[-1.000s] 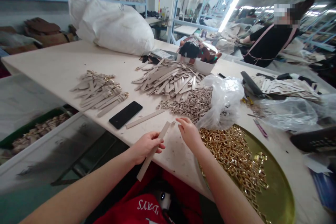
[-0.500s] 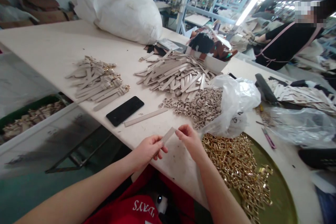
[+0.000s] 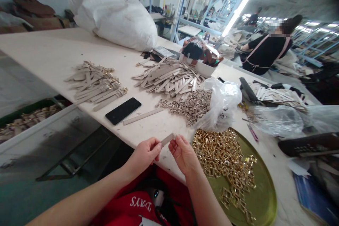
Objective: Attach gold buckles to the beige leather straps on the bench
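Between my two hands is a beige strap (image 3: 167, 139), raised over the table's near edge. My left hand (image 3: 146, 152) pinches it by thumb and fingers near the lower end. At its far end, the fingertips of my right hand (image 3: 184, 154) are closed on the tip, which looks bent over; a small buckle there cannot be made out. Right of my right hand, a heap of gold buckles (image 3: 219, 153) lies on a round olive-gold tray (image 3: 267, 187). Beyond my hands are small beige loops (image 3: 194, 107) and a single loose strap (image 3: 143, 116).
A black phone (image 3: 123, 111) lies left of the loose strap. Behind are a pile of straps (image 3: 169, 77) and straps with buckles (image 3: 97, 81). A clear plastic bag (image 3: 222, 102) stands beside the loops. A big white sack (image 3: 113, 17) sits at the back. Another person (image 3: 267, 51) works at far right.
The view has swung right and up, so the table's contents appear further left. My right hand has turned more palm-up at the strap's tip, which now looks bent.
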`<state>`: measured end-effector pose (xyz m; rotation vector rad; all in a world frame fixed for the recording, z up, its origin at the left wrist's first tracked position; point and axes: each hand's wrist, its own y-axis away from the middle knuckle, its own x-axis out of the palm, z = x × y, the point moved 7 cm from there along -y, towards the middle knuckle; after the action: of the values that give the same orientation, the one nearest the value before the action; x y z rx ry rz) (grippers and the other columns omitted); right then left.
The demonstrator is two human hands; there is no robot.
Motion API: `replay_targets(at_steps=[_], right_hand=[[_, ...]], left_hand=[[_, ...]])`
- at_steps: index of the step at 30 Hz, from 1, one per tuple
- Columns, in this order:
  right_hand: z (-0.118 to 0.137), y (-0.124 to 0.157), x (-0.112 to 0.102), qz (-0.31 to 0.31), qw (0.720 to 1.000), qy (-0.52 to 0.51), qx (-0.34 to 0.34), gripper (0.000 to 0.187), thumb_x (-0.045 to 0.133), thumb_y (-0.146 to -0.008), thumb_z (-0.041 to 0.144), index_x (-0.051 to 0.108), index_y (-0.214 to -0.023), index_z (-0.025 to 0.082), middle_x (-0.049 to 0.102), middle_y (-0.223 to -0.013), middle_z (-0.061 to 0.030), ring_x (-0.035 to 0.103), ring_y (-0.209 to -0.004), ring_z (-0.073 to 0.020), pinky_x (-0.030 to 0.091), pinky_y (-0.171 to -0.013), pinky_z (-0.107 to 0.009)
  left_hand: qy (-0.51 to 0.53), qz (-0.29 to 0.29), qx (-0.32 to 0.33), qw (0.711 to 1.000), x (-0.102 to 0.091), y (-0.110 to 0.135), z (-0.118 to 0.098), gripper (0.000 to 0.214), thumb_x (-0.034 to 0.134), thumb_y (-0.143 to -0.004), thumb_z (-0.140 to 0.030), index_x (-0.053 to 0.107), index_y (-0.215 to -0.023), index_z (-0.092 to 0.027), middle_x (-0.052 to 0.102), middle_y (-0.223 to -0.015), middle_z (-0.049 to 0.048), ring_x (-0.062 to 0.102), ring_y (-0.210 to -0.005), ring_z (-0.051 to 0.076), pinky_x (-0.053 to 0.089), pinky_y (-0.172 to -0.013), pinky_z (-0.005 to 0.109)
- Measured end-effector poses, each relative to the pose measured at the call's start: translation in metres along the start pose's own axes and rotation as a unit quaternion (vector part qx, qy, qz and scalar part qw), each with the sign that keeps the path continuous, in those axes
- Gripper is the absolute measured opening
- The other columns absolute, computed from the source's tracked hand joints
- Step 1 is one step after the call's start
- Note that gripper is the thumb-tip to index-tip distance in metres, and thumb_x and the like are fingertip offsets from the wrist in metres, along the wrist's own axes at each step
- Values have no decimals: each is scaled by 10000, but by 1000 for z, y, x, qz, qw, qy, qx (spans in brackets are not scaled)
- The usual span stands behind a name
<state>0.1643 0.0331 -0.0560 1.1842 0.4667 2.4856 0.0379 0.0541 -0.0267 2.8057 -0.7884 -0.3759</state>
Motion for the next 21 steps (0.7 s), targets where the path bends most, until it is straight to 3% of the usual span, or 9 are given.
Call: replay_targets(at_steps=[5, 8, 11, 13, 16, 18, 19, 20, 21], right_hand=[[9, 18, -4, 5, 983, 154, -103, 198, 715, -633, 246, 616, -800, 207, 591, -692, 52, 508, -598, -65, 420, -595, -186], [5, 28, -1, 51, 964, 243, -94, 198, 693, -649, 263, 620, -819, 192, 580, -685, 37, 496, -621, -88, 408, -629, -218], [-4, 37, 5, 69, 961, 254, -90, 178, 675, -665, 284, 593, -797, 198, 560, -679, 43, 497, -633, -100, 405, -642, -231], [-11, 41, 8, 66, 962, 250, -90, 196, 658, -679, 304, 579, -829, 205, 577, -722, 32, 518, -669, -117, 415, -654, -244], [-12, 42, 11, 93, 941, 312, -94, 209, 615, -716, 310, 572, -893, 209, 607, -800, 2, 548, -733, -146, 429, -671, -267], [8, 39, 5, 87, 890, 424, -146, 175, 575, -745, 281, 573, -904, 208, 602, -787, -5, 545, -717, -148, 430, -662, -267], [25, 36, -1, 60, 846, 497, -186, 148, 554, -756, 258, 575, -894, 205, 592, -765, -6, 537, -695, -147, 425, -652, -265], [46, 32, -9, 11, 786, 573, -231, 135, 526, -773, 240, 576, -892, 200, 583, -761, -15, 532, -695, -150, 420, -653, -267], [66, 29, -14, -29, 707, 653, -272, 122, 498, -791, 225, 584, -869, 189, 579, -789, -35, 530, -725, -161, 412, -665, -274]], left_hand=[[-92, 29, 17, 995, 0, 9, -4, 260, 400, -808, -352, 519, -663, -172, 451, -466, -66, 396, -446, 91, 289, -467, 198], [-147, 56, 38, 987, 3, 14, -12, 272, 411, -806, -357, 524, -645, -170, 477, -507, -46, 425, -498, 107, 280, -482, 205], [-136, 39, 54, 989, 6, 16, -21, 277, 389, -828, -387, 539, -901, -166, 565, -622, -21, 479, -559, 129, 312, -527, 218], [-105, 34, 52, 993, 10, 15, -23, 375, 372, -840, -408, 451, -1108, -158, 603, -675, -9, 508, -586, 143, 340, -563, 229], [-88, 47, 55, 993, 16, 8, -19, 345, 373, -837, -427, 516, -1007, -163, 608, -719, 10, 525, -656, 160, 361, -610, 237], [-98, 43, 51, 993, 16, 0, -12, 336, 359, -839, -440, 552, -801, -168, 576, -684, 7, 505, -650, 160, 351, -590, 234], [-103, 40, 45, 993, 14, -4, -7, 354, 346, -841, -446, 544, -742, -171, 552, -652, 0, 488, -626, 154, 340, -567, 231], [-105, 38, 37, 993, 13, -8, -3, 365, 336, -844, -451, 537, -720, -173, 529, -621, -8, 470, -599, 148, 326, -543, 227], [-104, 38, 28, 994, 13, -11, 1, 368, 331, -845, -454, 536, -724, -174, 511, -601, -15, 455, -580, 142, 313, -526, 224]])
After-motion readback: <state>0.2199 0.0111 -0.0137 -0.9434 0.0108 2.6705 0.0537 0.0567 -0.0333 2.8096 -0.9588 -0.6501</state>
